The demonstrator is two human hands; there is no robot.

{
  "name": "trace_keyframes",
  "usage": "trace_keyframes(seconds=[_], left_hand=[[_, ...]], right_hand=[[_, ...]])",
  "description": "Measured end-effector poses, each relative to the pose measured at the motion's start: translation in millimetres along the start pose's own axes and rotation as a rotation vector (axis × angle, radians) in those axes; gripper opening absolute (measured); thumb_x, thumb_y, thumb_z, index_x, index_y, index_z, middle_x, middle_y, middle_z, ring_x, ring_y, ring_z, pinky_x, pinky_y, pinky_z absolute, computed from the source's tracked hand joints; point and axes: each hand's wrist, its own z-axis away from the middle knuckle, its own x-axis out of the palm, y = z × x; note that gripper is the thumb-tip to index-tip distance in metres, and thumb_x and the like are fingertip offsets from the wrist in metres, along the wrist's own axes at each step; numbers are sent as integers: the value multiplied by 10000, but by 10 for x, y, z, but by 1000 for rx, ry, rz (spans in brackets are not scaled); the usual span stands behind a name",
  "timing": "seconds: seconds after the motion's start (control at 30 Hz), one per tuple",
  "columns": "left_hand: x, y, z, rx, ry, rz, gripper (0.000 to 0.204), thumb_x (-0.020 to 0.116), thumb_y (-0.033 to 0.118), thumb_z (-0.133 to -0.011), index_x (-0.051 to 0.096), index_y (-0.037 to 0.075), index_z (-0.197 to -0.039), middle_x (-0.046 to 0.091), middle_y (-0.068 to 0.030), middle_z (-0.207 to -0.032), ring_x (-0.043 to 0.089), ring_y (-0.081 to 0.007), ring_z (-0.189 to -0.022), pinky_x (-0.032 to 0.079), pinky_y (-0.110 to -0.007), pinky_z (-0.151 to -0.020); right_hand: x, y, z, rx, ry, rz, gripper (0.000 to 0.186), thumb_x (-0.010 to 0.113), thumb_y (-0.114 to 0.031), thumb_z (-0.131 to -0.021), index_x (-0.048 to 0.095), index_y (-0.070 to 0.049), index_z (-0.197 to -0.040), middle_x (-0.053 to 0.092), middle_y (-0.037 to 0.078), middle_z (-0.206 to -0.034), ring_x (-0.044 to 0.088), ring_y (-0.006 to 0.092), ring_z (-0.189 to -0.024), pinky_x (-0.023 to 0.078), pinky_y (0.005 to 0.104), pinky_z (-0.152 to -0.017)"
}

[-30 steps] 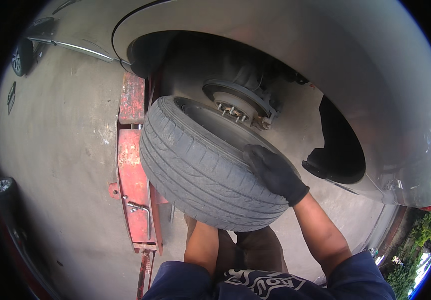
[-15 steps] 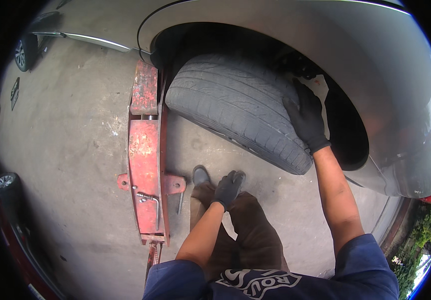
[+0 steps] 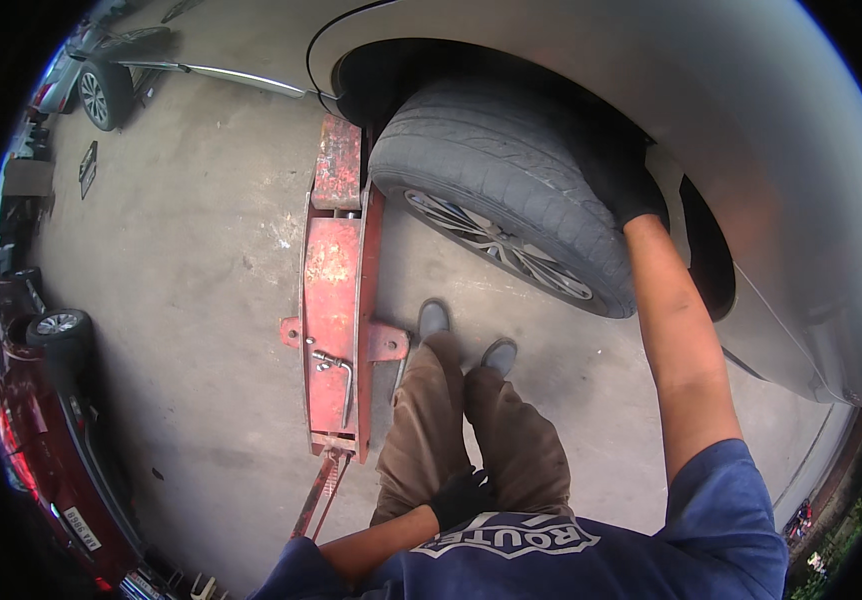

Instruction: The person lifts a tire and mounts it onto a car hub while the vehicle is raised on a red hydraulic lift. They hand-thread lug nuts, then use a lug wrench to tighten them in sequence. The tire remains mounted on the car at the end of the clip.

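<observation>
A wheel with a worn grey tyre (image 3: 496, 150) and a multi-spoke silver rim (image 3: 501, 247) sits in the car's dark wheel arch, turned so that its outer face shows. My right hand (image 3: 619, 175), in a black glove, reaches into the arch and lies along the right side of the tread. Its fingers look stretched out, though shadow blurs their tips. My left hand (image 3: 461, 497), also gloved in black, rests before my waist by my brown trousers (image 3: 521, 430). Its fingers are loosely bent and slightly apart, with nothing visible in them.
A worn red floor jack (image 3: 334, 270) stands left of the wheel, its front end under the silver car (image 3: 731, 120). On it lies a bent metal bar (image 3: 348, 392). A dark red car (image 3: 46, 440) is at the far left. My shoes (image 3: 434, 317) stand on the concrete floor.
My left hand has drawn back from over my legs to my waist. My right hand has gone deeper into the arch. The view has shifted, and the wheel's rim now shows more fully.
</observation>
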Motion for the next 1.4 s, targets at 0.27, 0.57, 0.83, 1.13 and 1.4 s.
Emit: trace_keyframes(seconds=[0.27,0.57,0.83,1.13,1.4], left_hand=[[-388,-428,-108,3,-137,-35,160,626,287,-832,701,150,-866,671,-58,-1017,622,-274,-1070,484,-465,-912],[-1610,-3177,-1592,-608,649,946,652,657,423,-970,509,34,-1473,602,-195,-1392,642,-252,-1175,495,-383,-1019],[-1535,-4377,-2650,65,1221,2079,387,585,309,-1069,563,109,-1399,610,-23,-1390,565,-162,-1279,432,-348,-1132],[-1582,-4409,-2999,374,1197,1685,492,539,469,-1071,546,83,-1377,600,-54,-1339,544,-193,-1269,427,-357,-1126],[-1595,-4320,-3018,320,1245,1554,625,566,595,-1015,506,115,-1411,529,-76,-1404,481,-232,-1332,374,-407,-1174]], right_hand=[[54,297,-246,4,-25,101,520,488,-437,-1052,601,-55,-1386,612,206,-1379,552,359,-1304,398,433,-1122],[89,585,-342,-57,35,256,501,476,-418,-1059,616,-49,-1367,630,198,-1354,578,341,-1266,420,426,-1105],[88,892,-269,-145,163,430,485,466,-401,-1065,629,-45,-1351,646,191,-1332,601,325,-1232,440,419,-1090],[50,513,917,-365,965,562,470,455,-382,-1072,643,-39,-1332,664,183,-1306,627,307,-1194,462,412,-1073],[3246,1197,2578,745,411,-1653,905,485,-781,-931,533,46,-1295,591,206,-1344,550,325,-1306,377,520,-1144]])
